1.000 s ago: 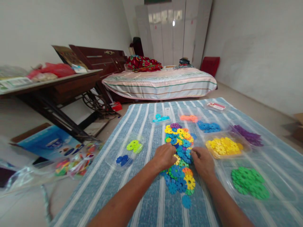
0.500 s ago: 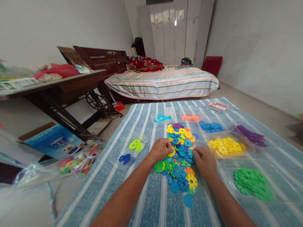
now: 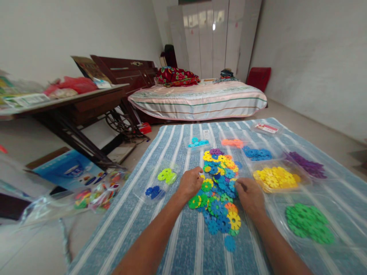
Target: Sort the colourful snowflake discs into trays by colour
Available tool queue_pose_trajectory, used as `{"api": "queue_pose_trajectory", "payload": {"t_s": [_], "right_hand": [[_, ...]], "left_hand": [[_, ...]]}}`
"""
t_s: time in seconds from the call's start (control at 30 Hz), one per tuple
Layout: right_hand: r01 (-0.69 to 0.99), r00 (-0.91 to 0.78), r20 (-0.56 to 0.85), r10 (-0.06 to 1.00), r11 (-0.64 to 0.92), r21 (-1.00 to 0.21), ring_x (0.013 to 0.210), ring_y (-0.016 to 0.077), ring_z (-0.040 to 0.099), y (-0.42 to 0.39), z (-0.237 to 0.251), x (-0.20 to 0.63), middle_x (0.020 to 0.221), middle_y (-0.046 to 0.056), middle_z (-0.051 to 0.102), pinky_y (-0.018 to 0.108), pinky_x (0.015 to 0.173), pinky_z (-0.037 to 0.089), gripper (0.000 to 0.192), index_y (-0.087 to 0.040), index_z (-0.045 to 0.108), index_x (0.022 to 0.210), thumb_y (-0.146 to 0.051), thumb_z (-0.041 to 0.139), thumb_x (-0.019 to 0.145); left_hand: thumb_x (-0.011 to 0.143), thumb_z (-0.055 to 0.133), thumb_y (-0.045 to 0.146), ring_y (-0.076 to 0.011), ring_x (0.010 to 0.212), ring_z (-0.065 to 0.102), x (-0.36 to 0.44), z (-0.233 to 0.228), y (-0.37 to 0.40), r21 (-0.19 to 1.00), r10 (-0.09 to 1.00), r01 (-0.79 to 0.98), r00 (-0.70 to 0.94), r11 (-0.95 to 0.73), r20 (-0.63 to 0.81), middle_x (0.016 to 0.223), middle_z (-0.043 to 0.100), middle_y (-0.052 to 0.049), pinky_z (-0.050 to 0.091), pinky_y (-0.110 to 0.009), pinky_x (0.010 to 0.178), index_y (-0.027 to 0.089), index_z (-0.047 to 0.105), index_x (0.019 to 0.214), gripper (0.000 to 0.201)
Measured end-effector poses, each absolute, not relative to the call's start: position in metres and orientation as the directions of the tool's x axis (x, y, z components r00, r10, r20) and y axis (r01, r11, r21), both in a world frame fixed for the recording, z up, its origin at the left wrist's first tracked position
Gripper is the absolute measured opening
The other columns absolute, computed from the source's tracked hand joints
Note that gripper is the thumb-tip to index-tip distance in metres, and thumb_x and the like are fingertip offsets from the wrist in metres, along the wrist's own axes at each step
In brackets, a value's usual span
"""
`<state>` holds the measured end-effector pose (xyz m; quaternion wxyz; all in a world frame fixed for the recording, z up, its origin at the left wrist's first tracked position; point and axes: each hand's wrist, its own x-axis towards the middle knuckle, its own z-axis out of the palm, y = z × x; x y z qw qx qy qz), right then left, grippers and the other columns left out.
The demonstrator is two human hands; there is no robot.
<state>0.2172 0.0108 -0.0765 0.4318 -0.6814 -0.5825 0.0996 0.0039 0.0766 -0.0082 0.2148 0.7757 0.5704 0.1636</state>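
Note:
A heap of mixed-colour plastic snowflake discs (image 3: 219, 187) lies on a blue striped mat (image 3: 177, 236). My left hand (image 3: 190, 183) rests at the heap's left edge, fingers curled into a loose fist, with a sliver of yellow disc showing at the fingertips. My right hand (image 3: 249, 194) sits at the heap's right edge with its fingers curled and thumb against forefinger; whether it holds a disc is hidden. Green discs lie between the two hands.
Clear trays of sorted discs ring the heap: lime and dark blue (image 3: 162, 181) on the left, cyan (image 3: 197, 142), orange (image 3: 233, 142), blue (image 3: 256, 153), purple (image 3: 306, 165), yellow (image 3: 275, 177) and green (image 3: 309, 223). A bag of discs (image 3: 94, 194) lies off the mat. A wooden table (image 3: 71, 105) and bed (image 3: 197, 99) stand beyond.
My left hand has drawn back from the middle of the heap to its left edge, uncovering green discs. My right hand has barely shifted.

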Motion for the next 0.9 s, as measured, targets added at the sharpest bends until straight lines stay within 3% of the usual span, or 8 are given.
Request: {"api": "queue_pose_trajectory", "payload": {"t_s": [0.43,0.7,0.9], "right_hand": [[0.713,0.3,0.351,0.887,0.036,-0.7,0.079,0.0189,0.053,0.011,-0.077,0.218,0.08,0.005,0.064,0.03,0.073,0.038,0.027,-0.018,0.065,0.077,-0.036,0.044,0.078],[0.723,0.301,0.375,0.877,0.047,-0.689,0.076,0.018,0.053,0.011,-0.077,0.218,0.077,0.004,0.063,0.029,0.071,0.037,0.027,-0.019,0.065,0.076,-0.034,0.044,0.078],[0.717,0.299,0.37,0.88,0.049,-0.696,0.078,0.0184,0.053,0.012,-0.078,0.218,0.079,0.004,0.063,0.029,0.073,0.038,0.025,-0.019,0.065,0.076,-0.033,0.045,0.078]], "left_hand": [[0.071,0.052,0.013,-0.0137,0.068,0.059,-0.006,-0.015,0.073,0.595,0.951,0.757,0.307,-0.268,0.038,0.076,0.063,-0.001,0.045,-0.024,0.069,0.018,0.062,0.106,0.037],[0.072,0.046,0.011,-0.0111,0.062,0.058,-0.011,-0.026,0.073,0.71,0.968,0.675,0.249,-0.203,0.04,0.083,0.063,-0.002,0.048,-0.021,0.06,0.016,0.062,0.106,0.038],[0.072,0.043,0.01,-0.0105,0.06,0.059,-0.013,-0.031,0.076,0.704,0.959,0.669,0.275,-0.24,0.065,0.082,0.063,0.0,0.047,-0.021,0.059,0.017,0.063,0.098,0.033]]}}
